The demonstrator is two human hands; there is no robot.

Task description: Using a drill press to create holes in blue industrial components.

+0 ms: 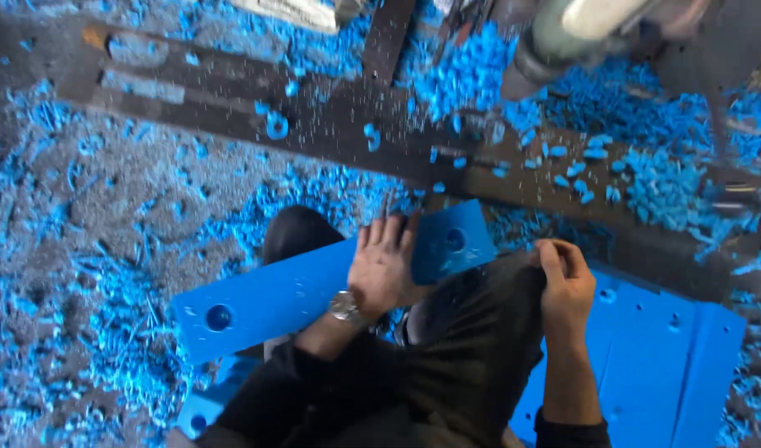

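A long blue plastic bar (289, 294) with round holes near each end lies tilted across my lap, above a black shoe (297, 232). My left hand (385, 265), a watch on its wrist, presses flat on the bar with fingers spread. My right hand (565, 286) is closed on the dark fabric of my trouser knee (480, 332), to the right of the bar. Neither hand grips the bar.
A stack of more blue bars (663, 365) with holes lies at the lower right. Blue plastic shavings (107, 282) cover the floor. Dark metal rails (331, 124) cross the top. A grey-green machine part (563, 41) sits at upper right.
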